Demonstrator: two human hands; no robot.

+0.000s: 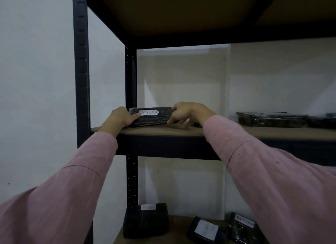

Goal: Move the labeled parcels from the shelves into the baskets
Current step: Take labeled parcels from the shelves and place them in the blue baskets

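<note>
Slipping looked the main risk: glossy wrap, held only at its ends, could have slid free and dropped off the shelf [163, 131]. In the head view the parcel [151, 118] lay just beside the rear post [131, 76]. The left hand [120, 117] had its grip curled round the end nearest the post, and the right hand [187, 113] had its grip pinching the far end. It was flat and black-wrapped, with a white label [149, 112] reading RETURN.

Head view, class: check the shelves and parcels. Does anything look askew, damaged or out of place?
Nothing looks damaged or spilled. On the lower shelf, the middle parcel lies skewed, its label turned sideways, unlike the RETURN parcel, held square by the left hand and right hand on the shelf above.
</note>
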